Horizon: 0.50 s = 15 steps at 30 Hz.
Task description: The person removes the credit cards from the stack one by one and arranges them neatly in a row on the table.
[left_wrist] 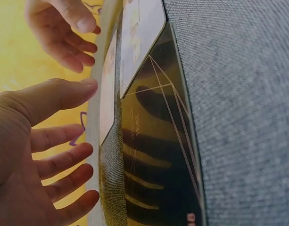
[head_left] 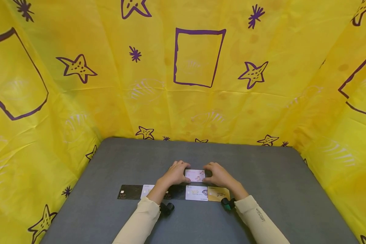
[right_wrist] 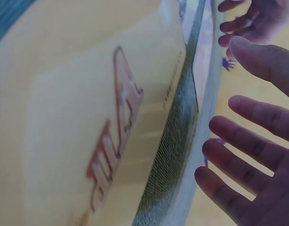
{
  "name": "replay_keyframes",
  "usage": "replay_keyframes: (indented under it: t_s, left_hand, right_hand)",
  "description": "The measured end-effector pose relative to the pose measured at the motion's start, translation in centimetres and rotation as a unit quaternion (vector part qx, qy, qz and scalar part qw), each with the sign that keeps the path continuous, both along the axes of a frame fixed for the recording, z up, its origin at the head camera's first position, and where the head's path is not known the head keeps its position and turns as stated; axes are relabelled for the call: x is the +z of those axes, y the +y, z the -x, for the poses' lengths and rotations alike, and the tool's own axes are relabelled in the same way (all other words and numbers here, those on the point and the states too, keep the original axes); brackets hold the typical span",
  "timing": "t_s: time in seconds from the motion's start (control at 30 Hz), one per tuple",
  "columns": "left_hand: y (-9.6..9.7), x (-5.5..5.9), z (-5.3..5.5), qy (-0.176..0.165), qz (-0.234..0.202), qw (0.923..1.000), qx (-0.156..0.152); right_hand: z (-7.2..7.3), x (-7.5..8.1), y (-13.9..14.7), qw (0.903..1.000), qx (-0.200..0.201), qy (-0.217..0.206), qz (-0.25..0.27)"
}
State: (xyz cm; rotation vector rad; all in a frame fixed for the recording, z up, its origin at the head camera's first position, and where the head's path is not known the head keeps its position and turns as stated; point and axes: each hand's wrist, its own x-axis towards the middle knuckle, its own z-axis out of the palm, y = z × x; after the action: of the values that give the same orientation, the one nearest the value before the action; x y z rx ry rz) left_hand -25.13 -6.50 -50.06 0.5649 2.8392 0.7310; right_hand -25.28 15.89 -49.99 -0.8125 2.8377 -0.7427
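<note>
A pale pink-white card (head_left: 195, 175) lies on the grey table, just beyond a row of cards. My left hand (head_left: 177, 173) is at its left end, thumb and fingers spread apart. At the right end is my right hand (head_left: 217, 174), its fingers likewise parted. Both wrist views show loosely extended fingers with nothing pinched between them; whether a fingertip touches the card I cannot tell. The row holds a black VIP card (head_left: 129, 191), a white card (head_left: 146, 190) partly behind my left forearm, another black card (head_left: 177, 193), a white VIP card (head_left: 196, 193) and a gold card (head_left: 218, 194).
The grey tabletop (head_left: 250, 166) extends around the cards. Yellow cloth (head_left: 198, 112) printed with purple starfish encloses the back and both sides. Dark wrist devices (head_left: 167, 208) sit under the cuffs, near the row's front edge.
</note>
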Motion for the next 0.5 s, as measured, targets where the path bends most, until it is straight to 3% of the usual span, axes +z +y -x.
replay_keyframes:
  t_s: [0.5]
  left_hand:
    - [0.3,-0.5,0.3,-0.008,0.049,0.9987,0.003]
  right_hand:
    - [0.2,-0.5,-1.5,0.9990,0.017,0.013,-0.040]
